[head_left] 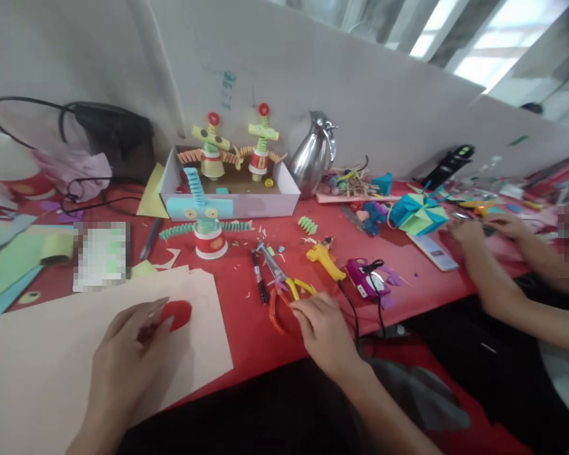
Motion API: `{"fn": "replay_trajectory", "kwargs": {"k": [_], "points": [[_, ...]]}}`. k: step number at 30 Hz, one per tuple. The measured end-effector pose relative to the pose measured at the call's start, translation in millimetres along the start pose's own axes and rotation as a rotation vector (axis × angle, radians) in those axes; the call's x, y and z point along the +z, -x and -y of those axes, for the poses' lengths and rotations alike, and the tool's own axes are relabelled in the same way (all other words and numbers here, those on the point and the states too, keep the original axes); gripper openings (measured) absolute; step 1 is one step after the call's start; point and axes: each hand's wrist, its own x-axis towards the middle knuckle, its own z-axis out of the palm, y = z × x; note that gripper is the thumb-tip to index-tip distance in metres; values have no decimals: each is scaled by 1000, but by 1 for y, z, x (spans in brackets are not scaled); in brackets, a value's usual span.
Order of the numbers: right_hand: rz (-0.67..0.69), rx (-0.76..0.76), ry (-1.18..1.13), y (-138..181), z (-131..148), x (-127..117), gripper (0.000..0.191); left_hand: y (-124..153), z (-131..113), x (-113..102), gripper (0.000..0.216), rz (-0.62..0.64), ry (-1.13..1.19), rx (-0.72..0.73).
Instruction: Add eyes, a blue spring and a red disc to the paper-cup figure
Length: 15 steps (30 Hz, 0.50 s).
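My left hand [135, 347] is over a large pale pink sheet of paper [203, 335], its fingers closed on a flat red paper piece [177, 315] with a rounded edge. My right hand [320, 325] is at the table's front edge, fingers curled on the red and yellow handles of a pair of scissors [272, 262]. The scissors' blades point away from me, next to a black marker [258, 278]. Behind them stands a paper-cup figure [211, 237] with a light blue head and green folded-paper arms.
Two similar figures stand in a white box [265, 205] at the back, beside a steel jug [313, 151]. A yellow glue gun [325, 260] and a purple device [367, 278] with cords lie right of my right hand. Another person's hands [469, 230] work at the far right.
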Motion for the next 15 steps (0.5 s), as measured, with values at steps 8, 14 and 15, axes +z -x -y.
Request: {"fn": "replay_trajectory", "kwargs": {"k": [8, 14, 15], "points": [[-39, 47, 247, -35, -44, -19, 22, 0, 4, 1, 41, 37, 40, 55], [54, 127, 467, -54, -83, -19, 37, 8, -4, -1, 32, 43, 139, 58], [23, 119, 443, -53, -83, -20, 36, 9, -7, -2, 27, 48, 143, 51]]}}
